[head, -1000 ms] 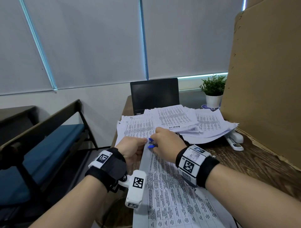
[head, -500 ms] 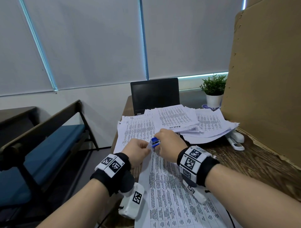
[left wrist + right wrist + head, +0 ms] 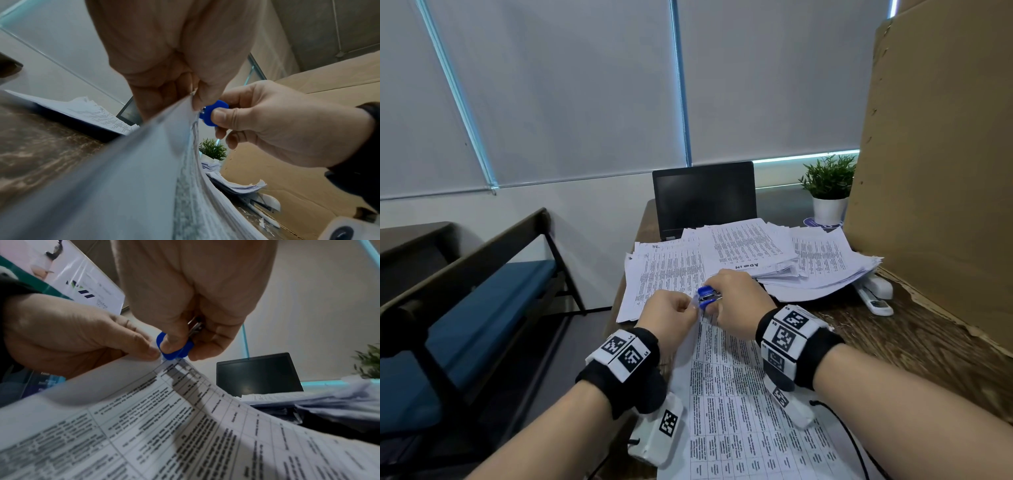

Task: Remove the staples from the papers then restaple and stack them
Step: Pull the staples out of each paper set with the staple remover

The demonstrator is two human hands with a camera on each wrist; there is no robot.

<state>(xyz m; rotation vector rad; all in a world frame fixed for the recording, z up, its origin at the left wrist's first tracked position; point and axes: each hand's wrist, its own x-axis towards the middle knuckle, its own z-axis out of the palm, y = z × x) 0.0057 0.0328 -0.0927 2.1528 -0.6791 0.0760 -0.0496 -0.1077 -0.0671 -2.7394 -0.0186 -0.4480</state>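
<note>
1. Desk (image 3: 914,346) runs from 6 to 12 o'clock in my head view. Cardboard sheet (image 3: 941,154) stands at 2 o'clock, dark laptop (image 3: 704,198) at 12, potted plant (image 3: 828,192) at 1.
2. Loose paper piles (image 3: 750,253) sit past my hands at 12 to 1 o'clock. White stapler (image 3: 875,296) lies just beside them at 2 o'clock, partly under the pile's edge.
3. Task item: the stapled set (image 3: 739,404) lies lengthwise on the desk from 6 o'clock up to my hands, its far corner lifted off the surface.
4. Left hand (image 3: 671,313): knuckles up, grip clamped on that lifted corner, thumb against curled fingers, sheets bending up into the pinch.
5. Right hand (image 3: 739,305): wrist rolled inward, grip clamped on the blue staple remover (image 3: 707,297), thumb and forefinger on its two wings, the remaining fingers curled below.
6. Remover's metal end meets the corner right at my left thumb. I can't see the staple itself in any view.
7. My read: mid-pull on the staple.
8. Risks:
   - Corner tears if I pull off-axis or before both legs are straight; the left pinch sits right at the edge, so little paper backs it.
   - Claws could slip and nick my left thumb, which touches the tool.
   - Freed staple may drop unseen into the piles.
   - Sheets could fan out once released.
</note>
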